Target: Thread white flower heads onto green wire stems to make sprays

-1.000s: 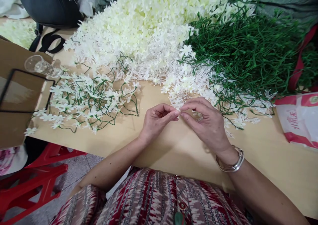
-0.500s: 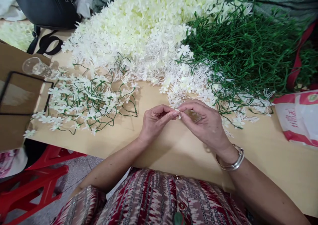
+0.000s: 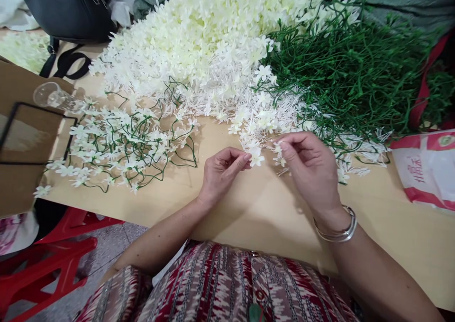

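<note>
1. I see, from far off, a table point(image 3: 384, 251) with a big heap of white flowers point(image 3: 192, 42).
2. Green stems point(image 3: 355, 75) lie in a heap beside it, touching its right side.
3. A brown box point(image 3: 31, 92) stands at the left – I can't see inside.
4. The black bag point(image 3: 67, 9) is behind it; its inside is hidden too.
5. A red and white packet point(image 3: 426, 168) is at the right, and I can't tell what it holds.
6. My hands have just come apart, so each has its own piece.
7. A clear cup point(image 3: 53, 94) lies tipped near the box; I can't tell what's in it.
8. My left hand point(image 3: 221, 175) pinches a white flower point(image 3: 256, 157) above the table – my right hand point(image 3: 313, 170) pinches a tiny white bit point(image 3: 279, 143).
</note>
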### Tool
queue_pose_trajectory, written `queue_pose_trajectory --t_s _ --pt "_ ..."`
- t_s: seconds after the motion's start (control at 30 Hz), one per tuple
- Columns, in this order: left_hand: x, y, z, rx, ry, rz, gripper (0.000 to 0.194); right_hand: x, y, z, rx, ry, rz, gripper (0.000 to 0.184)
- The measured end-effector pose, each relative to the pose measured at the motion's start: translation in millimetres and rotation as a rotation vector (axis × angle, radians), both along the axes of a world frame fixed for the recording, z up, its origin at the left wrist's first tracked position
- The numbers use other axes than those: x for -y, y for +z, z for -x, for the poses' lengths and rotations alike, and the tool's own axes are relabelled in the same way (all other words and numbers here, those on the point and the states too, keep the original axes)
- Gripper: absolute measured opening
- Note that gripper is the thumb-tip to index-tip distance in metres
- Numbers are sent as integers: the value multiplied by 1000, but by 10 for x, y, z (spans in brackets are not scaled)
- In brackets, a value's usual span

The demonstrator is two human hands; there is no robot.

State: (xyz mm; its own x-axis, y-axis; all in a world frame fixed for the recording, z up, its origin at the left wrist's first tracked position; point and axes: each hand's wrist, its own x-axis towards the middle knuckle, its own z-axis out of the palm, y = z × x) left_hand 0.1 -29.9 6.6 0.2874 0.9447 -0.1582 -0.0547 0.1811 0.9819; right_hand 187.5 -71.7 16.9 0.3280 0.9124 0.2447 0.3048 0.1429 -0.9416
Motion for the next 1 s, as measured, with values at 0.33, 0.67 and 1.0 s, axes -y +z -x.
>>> queue_pose_trajectory --t_s 0.33,0.67,1.0 --pt "-39 5 21 92 51 61 49 -66 44 -395 653 -243 -217 14" --pt "-41 -70 9 164 72 35 44 -96 -232 -151 788 31 -127 8" --pt "-26 -107 -17 128 46 47 39 33 67 9 202 38 -120 10"
